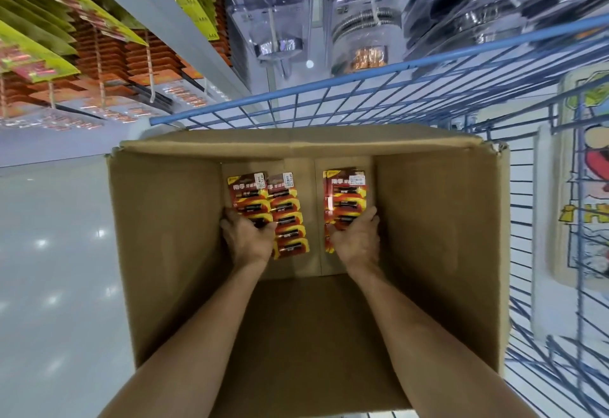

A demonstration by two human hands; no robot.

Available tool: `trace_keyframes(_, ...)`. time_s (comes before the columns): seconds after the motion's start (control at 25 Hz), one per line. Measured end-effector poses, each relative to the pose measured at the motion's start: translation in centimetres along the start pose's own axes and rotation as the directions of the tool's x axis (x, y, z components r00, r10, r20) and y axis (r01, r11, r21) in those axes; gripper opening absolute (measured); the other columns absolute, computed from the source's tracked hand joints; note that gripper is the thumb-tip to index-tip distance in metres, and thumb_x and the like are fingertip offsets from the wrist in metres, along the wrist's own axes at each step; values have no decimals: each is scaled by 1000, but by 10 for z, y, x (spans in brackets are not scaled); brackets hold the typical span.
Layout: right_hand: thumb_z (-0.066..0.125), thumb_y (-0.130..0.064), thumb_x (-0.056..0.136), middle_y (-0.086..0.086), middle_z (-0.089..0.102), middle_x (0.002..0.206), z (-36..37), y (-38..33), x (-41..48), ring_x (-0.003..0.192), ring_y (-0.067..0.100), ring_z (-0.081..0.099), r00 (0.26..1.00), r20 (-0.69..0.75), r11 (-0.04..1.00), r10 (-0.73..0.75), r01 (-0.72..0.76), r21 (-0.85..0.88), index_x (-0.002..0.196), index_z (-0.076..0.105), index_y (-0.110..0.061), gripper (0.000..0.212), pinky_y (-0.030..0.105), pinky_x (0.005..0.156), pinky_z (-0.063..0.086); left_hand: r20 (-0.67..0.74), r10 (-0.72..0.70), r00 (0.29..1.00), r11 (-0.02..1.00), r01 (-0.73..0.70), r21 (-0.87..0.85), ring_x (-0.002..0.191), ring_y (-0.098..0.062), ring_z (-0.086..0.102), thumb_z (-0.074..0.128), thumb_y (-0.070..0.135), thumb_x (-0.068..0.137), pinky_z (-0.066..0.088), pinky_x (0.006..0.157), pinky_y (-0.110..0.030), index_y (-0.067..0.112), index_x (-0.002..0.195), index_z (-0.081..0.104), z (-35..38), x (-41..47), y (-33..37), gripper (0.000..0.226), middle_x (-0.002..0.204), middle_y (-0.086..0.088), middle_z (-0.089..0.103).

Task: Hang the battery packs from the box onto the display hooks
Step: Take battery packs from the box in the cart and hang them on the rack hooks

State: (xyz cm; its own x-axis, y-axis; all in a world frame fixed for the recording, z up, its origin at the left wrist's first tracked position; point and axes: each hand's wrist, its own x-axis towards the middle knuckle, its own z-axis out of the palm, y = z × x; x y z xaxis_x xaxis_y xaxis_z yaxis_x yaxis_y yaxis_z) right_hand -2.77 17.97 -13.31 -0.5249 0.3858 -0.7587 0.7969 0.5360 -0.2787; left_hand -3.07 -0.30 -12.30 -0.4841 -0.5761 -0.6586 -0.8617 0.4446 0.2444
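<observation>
At ten o'clock the hooks [151,88] are carrying rows of hung cards [99,51]; the shop floor [49,253] is lying at nine o'clock. In the centre the box [164,236] is sitting in a blue wire cart [329,94], which is running off toward two o'clock.

Three battery packs are lying flat on the bottom of the box, near twelve o'clock of its floor. The left hand [248,239] is clenching round the lower end of the left pack [248,197], fingers on its outer edge. The mid pack [289,216] is lying just beside it, untouched. The right hand [357,241] is grasping the lower part of the right pack [346,200] in the same way.

These packs are probably handling as stiff card with a plastic blister: fairly heavy for their size, bottom-weighted, and a bit slick on the blister. Gripping the card edges low down is looking sound, since it is leaving the top end free, where a hang hole would presumably be, though none is showing here.
</observation>
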Motion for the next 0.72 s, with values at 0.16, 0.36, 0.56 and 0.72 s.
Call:
trace_keyframes(0.16, 78, -23, 89, 0, 63, 117, 2, -3, -5, 115, 23, 64, 995, 84, 998, -44, 39, 57, 134, 44, -18, 56, 27, 79, 52, 60, -77, 995, 990, 84, -110, 133, -33, 52, 94, 24, 71, 46, 104, -53, 10, 145, 37, 8, -4, 6, 94, 140, -12, 55)
trace_keyframes(0.36, 73, -18, 94, -2, 66, 112, -4, -8, -10, 113, 23, 64, 967, 250, 946, 47, -124, 301, 129, 57, -19, 39, 33, 88, 46, 51, -140, 989, 985, 144, -90, 142, -36, 34, 93, 28, 72, 44, 105, -54, 15, 119, 62, 16, -3, 1, 58, 147, -14, 41)
trace_keyframes(0.56, 76, -17, 89, 0, 67, 117, -12, -2, -14, 115, 25, 63, 943, 320, 890, 95, -225, 397, 128, 58, -22, 44, 42, 99, 48, 25, -225, 974, 938, 224, -266, 125, -37, 59, 89, 61, 42, 54, 94, -60, 39, 101, 58, 76, 41, -46, 70, 131, -8, 60)
trace_keyframes(0.72, 78, -20, 87, 5, 66, 128, -14, 3, -20, 118, 29, 63, 942, 316, 870, 115, -249, 425, 136, 56, -22, 54, 48, 103, 49, 122, -281, 952, 879, 306, -366, 118, -27, 62, 98, 49, 48, 57, 80, -41, 18, 121, 61, 31, 2, -13, 87, 124, -3, 62)
